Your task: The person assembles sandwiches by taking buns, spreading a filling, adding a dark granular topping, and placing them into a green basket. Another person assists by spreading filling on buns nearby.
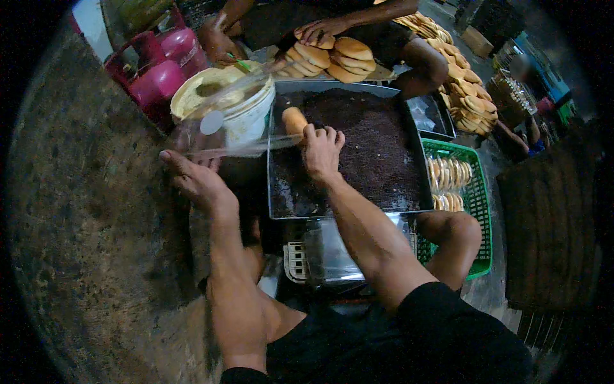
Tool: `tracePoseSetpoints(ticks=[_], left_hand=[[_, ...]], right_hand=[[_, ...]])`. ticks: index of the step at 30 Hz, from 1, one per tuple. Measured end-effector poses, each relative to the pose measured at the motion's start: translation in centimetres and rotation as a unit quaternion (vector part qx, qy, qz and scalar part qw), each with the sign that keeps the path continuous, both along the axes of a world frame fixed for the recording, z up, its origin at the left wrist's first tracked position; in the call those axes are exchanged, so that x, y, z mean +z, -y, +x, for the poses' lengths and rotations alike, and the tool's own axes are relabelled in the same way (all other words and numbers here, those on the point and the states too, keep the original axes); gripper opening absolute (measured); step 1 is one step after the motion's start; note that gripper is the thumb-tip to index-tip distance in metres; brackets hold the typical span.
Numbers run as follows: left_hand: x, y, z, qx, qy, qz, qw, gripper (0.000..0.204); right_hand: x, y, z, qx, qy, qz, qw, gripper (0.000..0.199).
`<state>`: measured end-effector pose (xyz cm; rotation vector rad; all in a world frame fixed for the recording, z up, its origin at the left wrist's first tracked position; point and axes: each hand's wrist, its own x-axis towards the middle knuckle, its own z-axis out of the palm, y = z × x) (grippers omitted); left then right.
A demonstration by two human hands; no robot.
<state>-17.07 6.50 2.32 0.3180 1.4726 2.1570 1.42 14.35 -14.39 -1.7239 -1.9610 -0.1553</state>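
Observation:
My right hand [323, 150] is closed round the end of a golden bread bun [294, 120], held over a square metal tray [348, 215] spread with dark brown sprinkles [371, 144]. To the left, my left hand [199, 182] grips a clear plastic bag [246, 137] with a round pale label [212, 122]. The bag is stretched out toward the bun and blurred by motion; whether the bun's end is inside it I cannot tell. Part of my left fingers is hidden by the film.
A bucket of pale cream [240, 121] stands left of the tray, near pink gas cylinders [157, 80]. Across from me, another person's hand [320, 29] rests on stacked buns [352, 59]. A green crate [483, 211] holds packed buns; clear bags [332, 253] lie below the tray.

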Motion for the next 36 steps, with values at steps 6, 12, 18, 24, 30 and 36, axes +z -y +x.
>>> tracePoseSetpoints(ticks=[6, 12, 18, 24, 30, 36], left_hand=[[-2.5, -0.8, -0.4, -0.064, -0.062, 0.024, 0.996, 0.072], [-4.4, 0.5, 5.3, -0.208, -0.135, 0.030, 0.968, 0.068], [-4.2, 5.6, 15.1, -0.442, 0.017, 0.068, 0.894, 0.061], [-3.7, 8.0, 22.6, -0.468, 0.112, 0.022, 0.876, 0.066], [-6.9, 5.5, 26.6, -0.475, 0.277, 0.000, 0.835, 0.073], [-4.2, 5.6, 37.5, -0.599, 0.074, -0.149, 0.783, 0.084]], right_hand=[[8.1, 6.1, 12.7, 0.046, -0.435, -0.119, 0.892, 0.054], [14.8, 14.9, 24.2, 0.041, -0.581, -0.188, 0.791, 0.058], [15.4, 15.5, 22.2, 0.068, -0.578, -0.155, 0.798, 0.060], [16.1, 18.8, 21.0, 0.111, -0.573, 0.039, 0.811, 0.055], [19.3, 19.2, 24.8, 0.094, -0.117, 0.182, 0.972, 0.056], [15.0, 17.5, 34.6, -0.039, 0.006, -0.021, 0.999, 0.039]])
